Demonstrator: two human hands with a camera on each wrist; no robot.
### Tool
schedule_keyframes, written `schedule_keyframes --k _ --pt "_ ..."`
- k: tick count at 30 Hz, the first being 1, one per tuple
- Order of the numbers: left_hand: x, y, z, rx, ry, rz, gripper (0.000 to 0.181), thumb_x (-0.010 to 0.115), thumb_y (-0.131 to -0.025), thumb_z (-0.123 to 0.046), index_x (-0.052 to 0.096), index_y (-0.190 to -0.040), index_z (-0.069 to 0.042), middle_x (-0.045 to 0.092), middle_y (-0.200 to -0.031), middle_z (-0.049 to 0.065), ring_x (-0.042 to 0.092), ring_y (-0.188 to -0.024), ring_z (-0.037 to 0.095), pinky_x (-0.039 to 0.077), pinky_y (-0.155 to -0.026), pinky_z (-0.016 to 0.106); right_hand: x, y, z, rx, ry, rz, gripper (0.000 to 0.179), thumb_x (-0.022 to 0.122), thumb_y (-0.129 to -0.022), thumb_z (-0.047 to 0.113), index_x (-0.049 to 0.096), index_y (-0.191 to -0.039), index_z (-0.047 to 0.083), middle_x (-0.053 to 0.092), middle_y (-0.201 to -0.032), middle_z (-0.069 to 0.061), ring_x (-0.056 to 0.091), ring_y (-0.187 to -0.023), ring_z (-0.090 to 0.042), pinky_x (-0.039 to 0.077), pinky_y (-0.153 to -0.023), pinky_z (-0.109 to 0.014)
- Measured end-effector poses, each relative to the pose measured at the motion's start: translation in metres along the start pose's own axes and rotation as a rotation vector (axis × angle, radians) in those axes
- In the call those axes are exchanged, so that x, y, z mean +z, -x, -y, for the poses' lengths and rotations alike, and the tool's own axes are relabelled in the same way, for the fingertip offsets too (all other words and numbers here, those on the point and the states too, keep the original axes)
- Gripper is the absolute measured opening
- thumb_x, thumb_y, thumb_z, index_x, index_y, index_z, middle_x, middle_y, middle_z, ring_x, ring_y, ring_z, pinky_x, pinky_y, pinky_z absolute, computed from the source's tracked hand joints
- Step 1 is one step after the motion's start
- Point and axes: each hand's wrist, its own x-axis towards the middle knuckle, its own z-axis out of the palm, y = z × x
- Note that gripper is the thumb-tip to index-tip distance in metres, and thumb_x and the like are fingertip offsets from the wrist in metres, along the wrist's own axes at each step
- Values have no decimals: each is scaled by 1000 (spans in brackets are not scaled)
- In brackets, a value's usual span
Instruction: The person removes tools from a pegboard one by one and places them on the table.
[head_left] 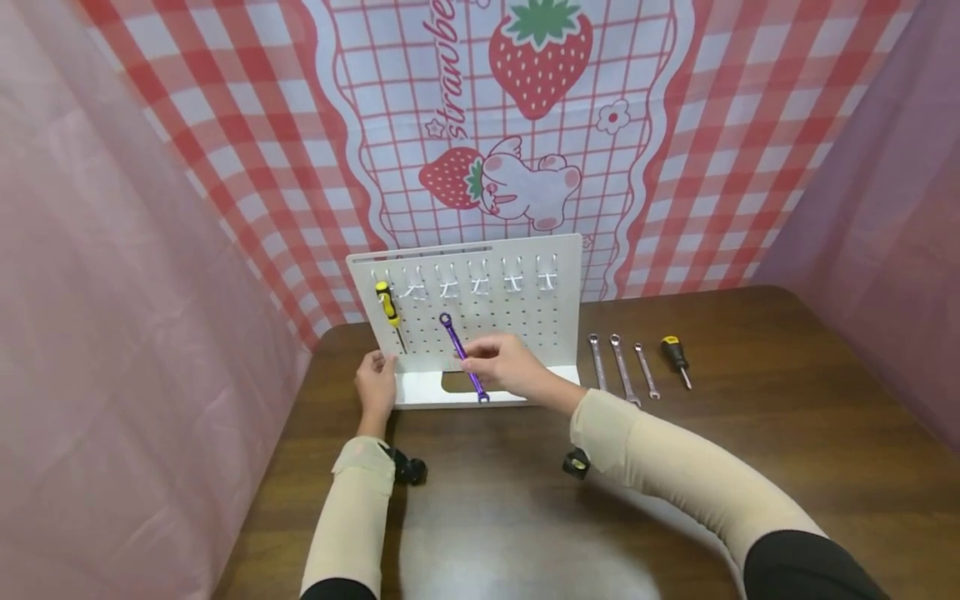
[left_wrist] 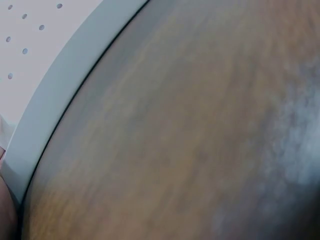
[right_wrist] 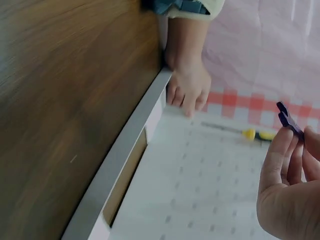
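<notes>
A purple combination wrench (head_left: pixel 453 337) is pinched between the thumb and fingers of my right hand (head_left: pixel 508 365). It slants in front of the white pegboard stand (head_left: pixel 517 325), ring end up; in the right wrist view its open end (right_wrist: pixel 286 116) pokes past the fingertips. My left hand (head_left: pixel 377 385) grips the stand's lower left edge, its fingers (right_wrist: pixel 189 102) over the board's side. On the leftmost hook hangs a yellow-and-black screwdriver (head_left: pixel 387 303), shaft down. Several white hooks (head_left: pixel 513 277) run along the upper board. The left wrist view shows mostly table and the stand's edge (left_wrist: pixel 65 82).
Right of the stand, three silver wrenches (head_left: pixel 622 367) lie side by side on the brown wooden table (head_left: pixel 480 508). Beyond them is another yellow-and-black screwdriver (head_left: pixel 674 353). A red-and-white checked strawberry cloth (head_left: pixel 247 92) hangs behind, with pink cloth (head_left: pixel 112 292) at the left.
</notes>
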Motion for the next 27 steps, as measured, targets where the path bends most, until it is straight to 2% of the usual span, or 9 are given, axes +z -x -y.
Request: schedule_keyframes --k 2,5,8,14,20,24,27 --pt "0 0 2 0 -3 6 30 64 -100 -16 62 -122 5 66 -116 25 61 -110 34 49 -97 46 -14 9 -4 -1 30 3 22 72 -91 4 73 -112 -3 69 -93 -14 65 -77 -20 61 -76 -45" --pt "0 0 2 2 -4 10 30 64 -101 -16 62 -122 4 66 -116 24 61 -110 34 49 -97 46 -36 19 -9 -15 83 23 21 71 -91 1 71 -111 -4 68 -90 -13 66 -79 -25 60 -77 -46" --pt "-1 0 1 0 -1 17 30 63 -101 -17 62 -123 4 65 -117 24 61 -110 33 49 -97 46 -58 29 -12 -24 136 42 19 70 -91 1 71 -109 -5 69 -90 -12 67 -83 -27 60 -75 -39" --pt "0 0 1 -14 -1 21 30 62 -102 -17 61 -123 4 65 -117 24 60 -110 34 49 -97 47 -94 54 -20 -10 214 75 14 72 -90 3 72 -102 -5 72 -89 -13 69 -78 -23 60 -73 -40" --pt "0 0 0 6 -7 13 30 63 -101 -17 61 -122 4 66 -117 24 61 -110 34 49 -97 47 -130 77 -39 8 316 1 12 72 -91 7 73 -100 -1 70 -87 -11 65 -77 -24 56 -70 -42" --pt "0 -1 2 9 -12 16 30 62 -102 -18 61 -122 3 66 -116 23 61 -109 33 49 -96 47 -162 91 -52 51 291 -60 19 70 -93 6 70 -107 -7 68 -90 -20 65 -73 -27 58 -67 -46" --pt "0 0 3 8 -12 13 30 63 -101 -18 62 -122 4 66 -115 24 61 -108 34 49 -96 47 -190 100 -63 85 273 -135 27 69 -94 4 65 -114 -14 70 -93 -23 68 -73 -24 60 -67 -44"
